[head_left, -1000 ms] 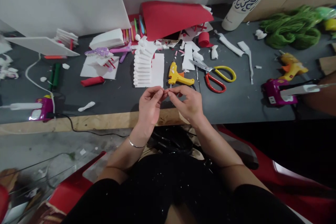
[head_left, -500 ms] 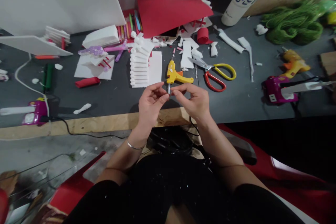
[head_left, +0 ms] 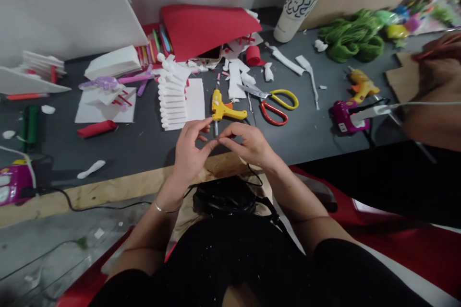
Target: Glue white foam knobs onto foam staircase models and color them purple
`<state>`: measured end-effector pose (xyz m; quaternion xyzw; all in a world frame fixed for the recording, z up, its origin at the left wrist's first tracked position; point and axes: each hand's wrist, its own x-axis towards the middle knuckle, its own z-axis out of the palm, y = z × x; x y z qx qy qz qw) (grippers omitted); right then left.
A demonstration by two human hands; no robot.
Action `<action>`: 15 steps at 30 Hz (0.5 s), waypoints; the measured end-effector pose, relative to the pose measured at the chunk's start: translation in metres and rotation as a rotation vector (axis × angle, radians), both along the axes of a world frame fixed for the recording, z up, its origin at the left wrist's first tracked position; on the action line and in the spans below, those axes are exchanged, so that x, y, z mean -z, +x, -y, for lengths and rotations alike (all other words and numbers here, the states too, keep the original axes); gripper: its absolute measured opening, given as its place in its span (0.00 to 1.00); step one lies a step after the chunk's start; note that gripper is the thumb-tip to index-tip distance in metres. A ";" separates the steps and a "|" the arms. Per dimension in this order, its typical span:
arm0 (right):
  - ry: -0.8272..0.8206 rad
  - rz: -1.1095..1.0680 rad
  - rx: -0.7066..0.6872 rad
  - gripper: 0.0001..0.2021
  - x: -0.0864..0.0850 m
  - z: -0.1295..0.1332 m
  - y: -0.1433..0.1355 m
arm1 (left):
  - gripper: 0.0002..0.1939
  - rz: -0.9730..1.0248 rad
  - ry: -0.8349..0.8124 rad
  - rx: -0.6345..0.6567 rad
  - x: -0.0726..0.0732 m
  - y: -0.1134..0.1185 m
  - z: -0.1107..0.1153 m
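A yellow hot glue gun [head_left: 225,109] lies on the dark table, a translucent glue stick [head_left: 216,128] protruding from its back end toward me. My left hand [head_left: 189,148] is beside the stick, fingers curved and apart, index fingertip close to the gun's body. Its thumb tip meets the fingertips of my right hand [head_left: 248,144] just below the stick's end. Thumb and index finger of my right hand are pinched together; anything between them is too small to make out. Scissors [head_left: 272,100] with one yellow and one red handle lie to the right of the gun.
White rolled pieces [head_left: 173,103] lie in a row on a white sheet. Behind are red foam sheet [head_left: 209,29] and a white bottle [head_left: 300,5]. Green yarn [head_left: 353,36], another glue gun [head_left: 362,85] and a co-worker's arm [head_left: 435,105] are at right.
The view has shifted right, bringing a co-worker's arm into sight. My left fingers have spread from around the glue stick, and my right fingertips have moved to just below its end.
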<state>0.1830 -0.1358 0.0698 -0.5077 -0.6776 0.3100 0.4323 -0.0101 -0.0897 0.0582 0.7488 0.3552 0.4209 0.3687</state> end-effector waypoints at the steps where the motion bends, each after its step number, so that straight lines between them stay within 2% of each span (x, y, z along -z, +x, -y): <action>1: 0.002 -0.016 -0.001 0.09 0.001 -0.001 0.001 | 0.21 -0.025 0.017 0.013 -0.002 0.001 -0.003; 4: 0.082 -0.008 0.070 0.09 0.003 -0.002 -0.001 | 0.20 -0.067 0.034 0.028 -0.004 0.007 -0.011; 9: 0.350 0.197 0.328 0.09 0.005 -0.006 -0.001 | 0.16 -0.024 -0.025 0.046 -0.004 0.023 -0.023; 12: 0.342 0.255 0.446 0.11 0.005 -0.014 0.021 | 0.13 -0.031 -0.011 0.035 -0.005 0.028 -0.031; 15: 0.221 0.377 0.568 0.15 0.009 -0.025 0.055 | 0.12 -0.094 0.085 -0.002 -0.007 0.027 -0.039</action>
